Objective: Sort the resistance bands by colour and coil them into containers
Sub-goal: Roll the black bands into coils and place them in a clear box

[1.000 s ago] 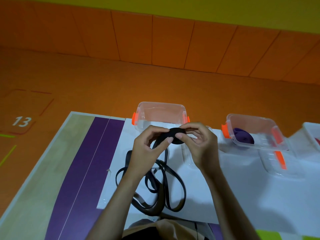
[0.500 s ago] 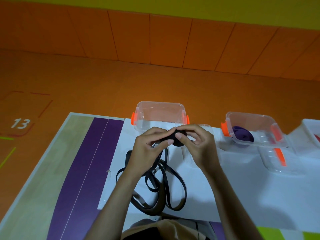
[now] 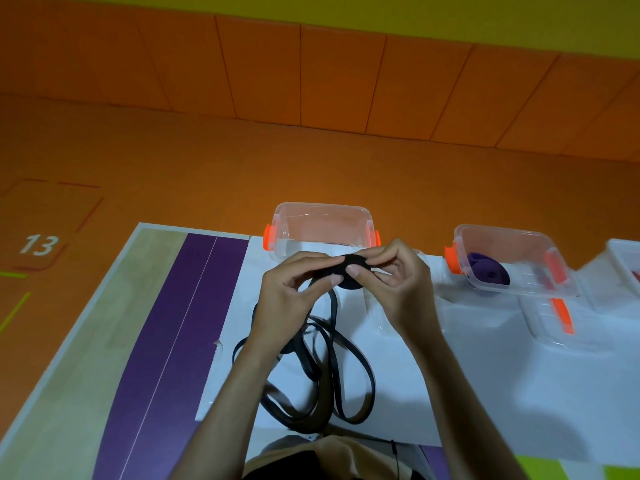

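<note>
Both hands meet above the far part of the white sheet (image 3: 485, 375): the left hand (image 3: 291, 299) and the right hand (image 3: 398, 289) each pinch the rolled end of the black band (image 3: 353, 271) between thumb and fingertips, holding the roll up off the sheet. The rest of that band drops from the roll and lies in loose loops on the sheet toward the near edge of the table (image 3: 104, 341), partly hidden by the left forearm. Just beyond the hands, at the sheet's far edge, stands an open-topped clear box (image 3: 322, 230) with orange latches. Well to the right, a second box (image 3: 519, 244) holds a coiled purple band (image 3: 488, 273), with a clear lid (image 3: 554, 317) lying just in front of it. A third box (image 3: 623, 258) is cut off at the right.
</note>
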A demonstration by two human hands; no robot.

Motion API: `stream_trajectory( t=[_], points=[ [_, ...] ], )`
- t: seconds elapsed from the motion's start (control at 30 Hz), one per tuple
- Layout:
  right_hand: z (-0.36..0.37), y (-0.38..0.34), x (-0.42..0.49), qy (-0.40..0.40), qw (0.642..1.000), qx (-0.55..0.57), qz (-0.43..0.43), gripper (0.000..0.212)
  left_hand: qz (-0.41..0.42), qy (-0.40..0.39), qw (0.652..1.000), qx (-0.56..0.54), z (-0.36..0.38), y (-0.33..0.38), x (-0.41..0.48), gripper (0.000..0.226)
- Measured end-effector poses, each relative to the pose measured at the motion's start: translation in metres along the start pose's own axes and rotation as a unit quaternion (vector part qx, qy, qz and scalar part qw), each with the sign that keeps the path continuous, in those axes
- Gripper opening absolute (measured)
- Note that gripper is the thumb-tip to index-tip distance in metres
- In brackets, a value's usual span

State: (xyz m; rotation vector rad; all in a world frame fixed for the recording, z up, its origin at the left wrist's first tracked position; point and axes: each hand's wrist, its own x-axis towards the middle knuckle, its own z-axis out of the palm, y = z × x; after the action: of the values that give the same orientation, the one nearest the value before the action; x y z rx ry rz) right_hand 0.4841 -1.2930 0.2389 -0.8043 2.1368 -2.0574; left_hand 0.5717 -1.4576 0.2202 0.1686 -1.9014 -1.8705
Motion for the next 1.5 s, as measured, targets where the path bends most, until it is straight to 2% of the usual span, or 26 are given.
stream_trajectory(
  t=[0.13, 0.27, 0.37, 0.5, 0.67, 0.77, 0.83, 0.93, 1.0, 1.13, 1.37, 1.5],
  points=[
    [-0.007, -0.003, 0.007, -0.053, 0.998, -0.035, -0.008, 0.027, -0.016, 0.033, 0.999, -0.031, 0.005, 0.003, -0.001, 0.038],
    [-0.010, -0.005, 0.007, -0.094, 0.992, -0.075, -0.027, 0.021, -0.010, 0.045, 0.999, -0.027, 0.005, 0.001, -0.003, 0.029],
    [-0.009, -0.004, 0.007, -0.066, 0.990, -0.111, -0.052, 0.018, -0.002, 0.027, 0.999, -0.017, 0.006, 0.000, 0.000, 0.026],
    [-0.007, -0.001, 0.005, -0.012, 0.996, -0.079, -0.043, 0.017, -0.017, -0.014, 1.000, -0.016, 0.000, -0.003, 0.002, 0.034],
    [-0.014, 0.010, 0.004, -0.048, 0.996, -0.074, -0.022, 0.027, -0.023, -0.006, 1.000, -0.003, -0.004, -0.001, 0.003, 0.034],
    [-0.019, 0.007, 0.005, -0.063, 0.995, -0.081, 0.005, 0.024, -0.016, 0.020, 1.000, -0.014, -0.001, 0.001, 0.004, 0.028],
    [-0.020, 0.001, 0.007, -0.076, 0.992, -0.100, -0.008, 0.031, -0.015, 0.026, 0.999, -0.023, 0.002, 0.000, 0.003, 0.026],
    [-0.018, -0.002, 0.008, -0.045, 0.991, -0.114, -0.050, 0.030, -0.021, 0.015, 0.999, -0.032, 0.003, -0.001, 0.002, 0.028],
    [-0.017, 0.000, 0.006, -0.024, 0.994, -0.095, -0.043, 0.031, -0.034, -0.003, 0.999, -0.031, -0.001, 0.000, 0.002, 0.031],
    [-0.017, 0.008, 0.000, -0.062, 0.996, -0.066, -0.016, 0.027, -0.041, -0.018, 0.999, -0.013, -0.003, 0.000, 0.000, 0.027],
    [-0.012, 0.000, 0.001, -0.007, 0.998, -0.056, -0.017, 0.026, -0.035, -0.008, 0.999, -0.015, 0.004, -0.003, -0.002, 0.031],
    [-0.012, 0.007, -0.003, -0.041, 0.998, -0.049, -0.022, 0.024, -0.048, -0.015, 0.999, -0.009, -0.001, 0.000, -0.002, 0.029]
  ],
)
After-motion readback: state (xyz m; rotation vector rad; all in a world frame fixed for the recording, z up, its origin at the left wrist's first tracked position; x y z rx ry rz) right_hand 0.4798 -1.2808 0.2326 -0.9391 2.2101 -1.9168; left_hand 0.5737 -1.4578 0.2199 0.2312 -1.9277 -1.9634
